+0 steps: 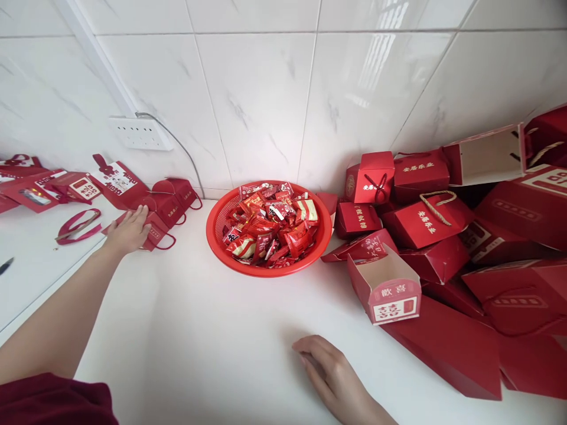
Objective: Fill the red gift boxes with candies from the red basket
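Observation:
My left hand [128, 230] reaches to the left and rests with its fingers spread on the small red boxes [170, 200] by the wall. Below and to the right of the basket, my right hand [334, 375] lies on the white table, fingers loosely curled and apart, nothing in them. Between the two, against the wall, a red plastic basket [213, 247] holds many red-wrapped sweets [270, 224]. An open-topped red box [394, 301] stands at the front of the pile on the right.
Many red boxes [447, 354] are heaped along the right side. More red boxes [35, 192] and a red ribbon loop [75, 230] lie at the far left. A power strip [140, 134] with a grey cable is on the tiled wall [261, 100].

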`<action>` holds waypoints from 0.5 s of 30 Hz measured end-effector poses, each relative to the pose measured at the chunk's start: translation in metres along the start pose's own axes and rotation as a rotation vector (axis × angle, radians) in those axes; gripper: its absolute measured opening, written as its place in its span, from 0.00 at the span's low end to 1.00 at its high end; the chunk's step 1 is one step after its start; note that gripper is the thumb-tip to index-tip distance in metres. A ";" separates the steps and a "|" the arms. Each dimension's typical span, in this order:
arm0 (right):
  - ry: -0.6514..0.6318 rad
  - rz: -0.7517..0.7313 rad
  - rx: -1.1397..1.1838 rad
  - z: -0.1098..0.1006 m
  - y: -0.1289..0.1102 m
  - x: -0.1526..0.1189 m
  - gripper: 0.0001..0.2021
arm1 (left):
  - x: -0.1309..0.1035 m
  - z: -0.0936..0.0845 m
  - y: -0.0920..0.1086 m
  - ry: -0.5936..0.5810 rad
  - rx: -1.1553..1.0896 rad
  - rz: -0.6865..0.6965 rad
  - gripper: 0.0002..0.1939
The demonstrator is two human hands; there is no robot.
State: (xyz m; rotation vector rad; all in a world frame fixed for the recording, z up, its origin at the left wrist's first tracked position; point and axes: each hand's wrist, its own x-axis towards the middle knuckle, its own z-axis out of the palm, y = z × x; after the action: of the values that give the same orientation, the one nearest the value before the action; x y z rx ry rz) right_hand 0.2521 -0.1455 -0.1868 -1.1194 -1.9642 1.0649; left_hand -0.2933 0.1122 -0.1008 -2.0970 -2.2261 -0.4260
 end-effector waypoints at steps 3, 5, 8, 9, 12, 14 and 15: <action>-0.001 0.022 0.015 0.000 0.001 0.000 0.12 | 0.003 -0.004 0.002 -0.020 0.014 0.010 0.37; 0.006 0.036 0.031 0.000 0.001 0.001 0.12 | 0.005 -0.007 0.005 -0.036 0.021 0.017 0.39; 0.025 0.057 0.068 0.000 0.001 0.006 0.12 | 0.010 -0.014 0.008 -0.052 0.024 0.033 0.43; 0.036 0.059 0.074 -0.001 0.001 0.007 0.12 | 0.012 -0.016 0.009 -0.058 0.031 0.031 0.45; 0.080 0.035 0.042 -0.008 -0.001 0.008 0.12 | 0.022 -0.023 0.016 -0.090 0.077 -0.011 0.48; 0.117 -0.013 -0.032 -0.019 -0.006 0.006 0.13 | 0.025 -0.029 0.034 -0.051 0.098 -0.026 0.48; 0.141 -0.043 -0.079 -0.026 -0.009 0.004 0.14 | 0.023 -0.033 0.049 0.008 0.094 -0.013 0.47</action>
State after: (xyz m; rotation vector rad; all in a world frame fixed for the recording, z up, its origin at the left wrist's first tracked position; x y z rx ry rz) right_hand 0.2682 -0.1361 -0.1665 -1.1562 -1.9246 0.8681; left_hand -0.2511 0.1286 -0.0560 -2.0321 -2.2100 -0.3232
